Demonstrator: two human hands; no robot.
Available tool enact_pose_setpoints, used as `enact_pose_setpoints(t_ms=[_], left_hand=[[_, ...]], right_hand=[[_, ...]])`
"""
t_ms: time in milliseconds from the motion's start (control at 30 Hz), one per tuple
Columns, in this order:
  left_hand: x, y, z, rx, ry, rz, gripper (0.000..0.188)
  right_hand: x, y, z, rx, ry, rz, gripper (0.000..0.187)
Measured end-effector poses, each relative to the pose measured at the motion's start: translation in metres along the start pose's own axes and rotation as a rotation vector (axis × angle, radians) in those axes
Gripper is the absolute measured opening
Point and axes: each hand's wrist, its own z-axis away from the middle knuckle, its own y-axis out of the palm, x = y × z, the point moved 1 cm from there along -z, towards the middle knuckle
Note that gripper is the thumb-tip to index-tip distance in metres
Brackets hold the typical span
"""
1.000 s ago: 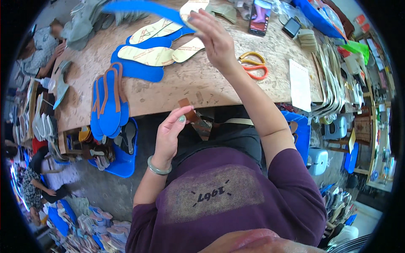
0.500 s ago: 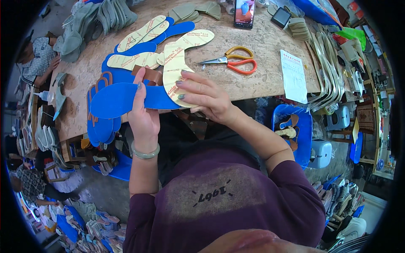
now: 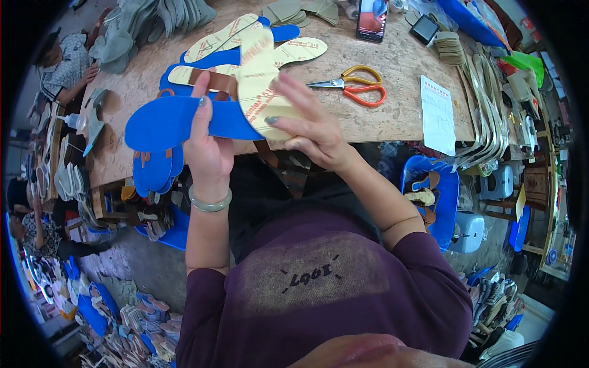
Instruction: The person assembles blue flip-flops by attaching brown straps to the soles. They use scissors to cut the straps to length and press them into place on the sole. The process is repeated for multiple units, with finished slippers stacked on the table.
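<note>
My left hand (image 3: 207,147) pinches a blue insole (image 3: 156,124) between thumb and fingers and holds it level over the table's near edge. A brown strap (image 3: 228,86) stands up behind the insole, next to my left thumb. From the insole's right end a cream printed backing sheet (image 3: 254,64) curves upward and away. My right hand (image 3: 322,138) is at that end, fingers spread, with one fingertip against the cream sheet. Its upper fingers are blurred, and its thumb sits apart below. More cream-topped insoles (image 3: 300,51) lie behind on the table.
Scissors (image 3: 362,84) with orange and red handles lie right of my hands, near a paper sheet (image 3: 437,113) and beige strips (image 3: 475,116). A phone (image 3: 372,21) stands at the back. Blue insoles (image 3: 153,172) overhang the table's left front. A blue bin (image 3: 453,211) stands right; another person (image 3: 72,64) sits left.
My right fingers have lifted and spread on the cream sheet, and the thumb has come out beside it. My left hand keeps its hold. The view has shifted slightly.
</note>
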Motion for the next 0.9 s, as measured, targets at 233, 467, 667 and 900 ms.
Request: enact_pose_setpoints(t_ms=[233,467,667,900], left_hand=[[0.004,0.000,0.022,0.200,0.083,-0.209,0.049],[0.004,-0.005,0.023,0.032,-0.046,-0.083,0.046],[0.002,-0.023,0.014,-0.085,-0.070,-0.061,0.044],[-0.009,-0.023,0.016,0.102,-0.016,-0.186,0.049]], right_hand=[[0.009,0.006,0.009,-0.362,0.949,-1.194,0.067],[0.006,0.017,0.006,-0.438,0.839,-1.371,0.043],[0.008,0.003,0.008,-0.497,0.713,-1.335,0.040],[-0.022,-0.040,-0.035,-0.448,0.467,-0.400,0.043]])
